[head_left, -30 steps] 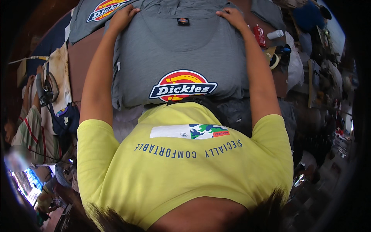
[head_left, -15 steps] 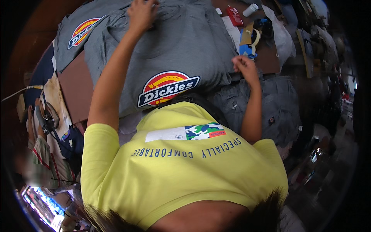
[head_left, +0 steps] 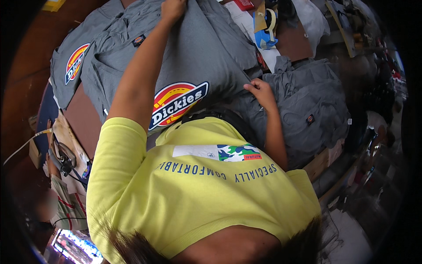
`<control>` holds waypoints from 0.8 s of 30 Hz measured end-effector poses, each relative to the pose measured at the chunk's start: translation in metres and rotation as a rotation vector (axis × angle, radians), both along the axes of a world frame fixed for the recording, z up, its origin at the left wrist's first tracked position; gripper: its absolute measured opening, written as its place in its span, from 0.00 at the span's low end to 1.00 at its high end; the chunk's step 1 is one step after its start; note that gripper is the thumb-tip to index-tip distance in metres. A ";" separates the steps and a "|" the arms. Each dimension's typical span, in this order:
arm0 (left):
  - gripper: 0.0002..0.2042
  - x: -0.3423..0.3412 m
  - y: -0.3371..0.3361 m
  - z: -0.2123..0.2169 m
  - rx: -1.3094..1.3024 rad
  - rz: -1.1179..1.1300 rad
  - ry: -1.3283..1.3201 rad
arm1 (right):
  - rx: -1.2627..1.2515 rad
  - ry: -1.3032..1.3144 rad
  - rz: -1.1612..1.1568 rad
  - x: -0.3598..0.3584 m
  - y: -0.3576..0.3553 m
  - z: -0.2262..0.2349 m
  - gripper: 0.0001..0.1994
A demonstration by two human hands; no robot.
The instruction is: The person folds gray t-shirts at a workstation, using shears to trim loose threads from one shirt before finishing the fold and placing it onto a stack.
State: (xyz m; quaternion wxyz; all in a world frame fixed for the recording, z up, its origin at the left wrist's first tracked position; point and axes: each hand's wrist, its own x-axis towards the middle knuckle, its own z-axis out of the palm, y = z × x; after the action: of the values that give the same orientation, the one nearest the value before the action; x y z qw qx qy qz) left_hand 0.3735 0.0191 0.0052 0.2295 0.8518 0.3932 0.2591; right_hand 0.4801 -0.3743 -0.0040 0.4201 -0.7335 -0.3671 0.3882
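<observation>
A grey T-shirt (head_left: pixel 206 57) with a red, yellow and navy chest print lies on top of others in front of me. My left hand (head_left: pixel 174 9) reaches to its far part, fingers closed on the cloth, which rises in a ridge beside them. At the shirt's right edge, my right hand (head_left: pixel 260 91) pinches the fabric between thumb and fingers, and the cloth stretches taut toward it. Another grey T-shirt (head_left: pixel 61 90) with the same kind of print lies at the far left, partly covered. The upper frame edge crops my left fingertips.
To my right lies a heap of crumpled grey shirts (head_left: pixel 307 97). Beyond it, a blue tape dispenser (head_left: pixel 266 37) stands on the brown table (head_left: pixel 295 42) near a red packet (head_left: pixel 244 4). At the left, a person (head_left: pixel 66 202) works beside a dark iron-like tool (head_left: pixel 63 156).
My right hand has moved down and left to take the shirt's edge. My left hand has shifted slightly right, lifting the cloth. The whole view has turned somewhat.
</observation>
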 end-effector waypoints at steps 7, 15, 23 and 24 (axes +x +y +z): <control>0.20 0.003 0.002 0.007 -0.134 0.093 -0.052 | 0.042 0.255 -0.193 -0.012 -0.014 -0.008 0.11; 0.07 -0.049 0.009 0.022 -0.482 -0.200 -0.395 | 0.323 0.097 -0.326 -0.036 0.000 -0.011 0.11; 0.11 -0.160 -0.057 0.022 -0.678 -0.016 -0.651 | 0.320 -0.485 -0.255 -0.056 -0.003 -0.020 0.12; 0.12 -0.166 -0.068 0.018 -0.810 -0.039 -0.779 | 0.315 -0.514 -0.248 -0.059 -0.002 -0.018 0.12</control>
State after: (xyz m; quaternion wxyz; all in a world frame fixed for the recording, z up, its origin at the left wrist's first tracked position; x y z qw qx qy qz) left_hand 0.2079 -0.0485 0.0233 0.6713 0.5441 0.3315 0.3786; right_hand 0.4212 -0.3768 -0.0216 0.4660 -0.7726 -0.4247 0.0747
